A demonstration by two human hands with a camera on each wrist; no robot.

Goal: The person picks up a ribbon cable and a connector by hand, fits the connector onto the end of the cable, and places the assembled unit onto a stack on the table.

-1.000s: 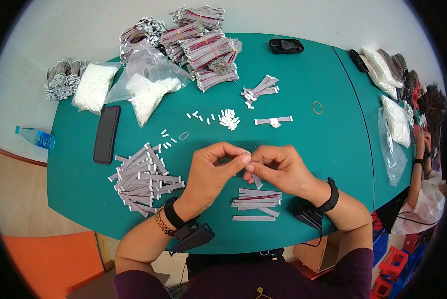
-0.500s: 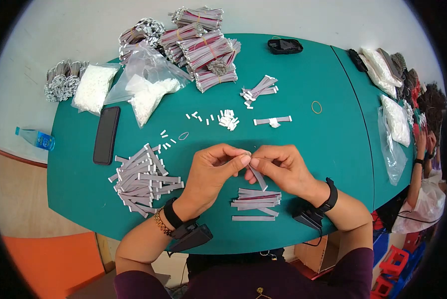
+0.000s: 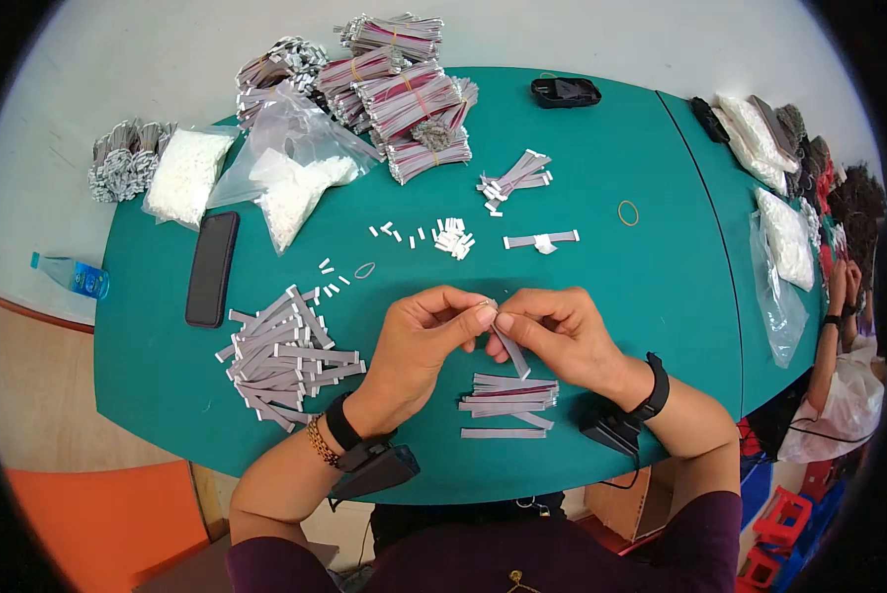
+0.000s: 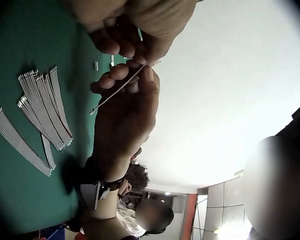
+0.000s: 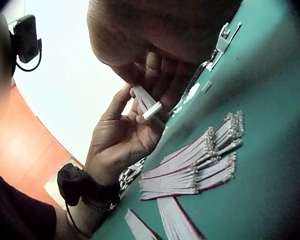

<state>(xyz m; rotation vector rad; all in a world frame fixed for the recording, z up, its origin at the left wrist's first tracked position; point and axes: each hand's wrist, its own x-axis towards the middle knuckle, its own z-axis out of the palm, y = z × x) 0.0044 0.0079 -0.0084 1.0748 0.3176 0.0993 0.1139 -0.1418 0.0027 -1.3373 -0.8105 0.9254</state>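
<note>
My left hand (image 3: 419, 341) and right hand (image 3: 567, 341) meet over the table, fingertips nearly together. Between them is a short grey ribbon cable (image 3: 512, 354), pinched by thumb and fingers of each hand. Its free end slants down toward me. Seen edge-on in the left wrist view, the cable (image 4: 117, 91) looks like a thin strip. A white connector (image 5: 152, 111) shows on one end in the right wrist view; fingertips hide the other end. Just below the hands lies a small stack of ribbon cables (image 3: 507, 393), with bare ends in the right wrist view.
Left of my hands is a heap of cables with white connectors (image 3: 290, 356). Loose white connectors (image 3: 453, 237) lie ahead, beside a small cable pile (image 3: 517, 178). Farther back are bundled cables (image 3: 409, 94) and bags of white pieces (image 3: 191, 168). A phone (image 3: 212, 269) rests at left.
Over the past second the held cable has swung out, with more of its length showing below the fingers. The right thumb has shifted slightly right. Things on the table stay put.
</note>
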